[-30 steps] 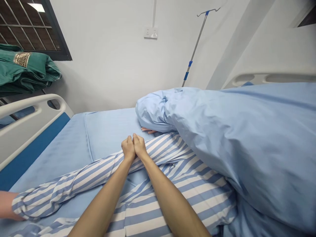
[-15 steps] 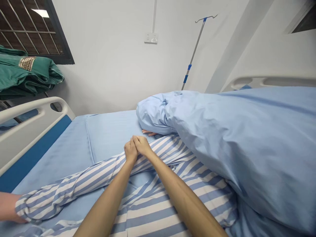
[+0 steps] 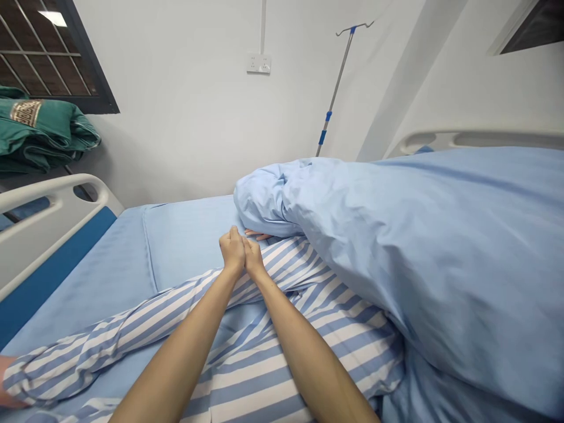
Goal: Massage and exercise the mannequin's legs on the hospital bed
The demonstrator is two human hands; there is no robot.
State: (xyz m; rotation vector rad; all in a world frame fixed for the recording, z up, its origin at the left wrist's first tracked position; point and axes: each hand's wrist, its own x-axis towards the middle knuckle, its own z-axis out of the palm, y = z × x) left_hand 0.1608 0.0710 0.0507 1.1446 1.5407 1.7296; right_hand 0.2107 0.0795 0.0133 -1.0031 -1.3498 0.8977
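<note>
Between left hand (image 3: 231,248) and endboard (image 3: 57,214), open sheet (image 3: 187,232) spreads.

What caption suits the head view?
Bare left hand and right hand curled together over blue-striped white cloth garment, near rumpled blue fabric cover.

Garment (image 3: 152,318) blu/wht striped; quilt (image 3: 440,247) lt blu; bed-end (image 3: 30,241) wht w/ blu panel (image 3: 57,268); bundle (image 3: 53,138) grn.

Bare left hand (image 3: 232,249) and bare right hand (image 3: 252,257) — behind the fingers (image 3: 234,231), slim wrists (image 3: 234,274) widen into bare forearms (image 3: 185,346), a tiny spot (image 3: 272,286) marking the right one.
</note>
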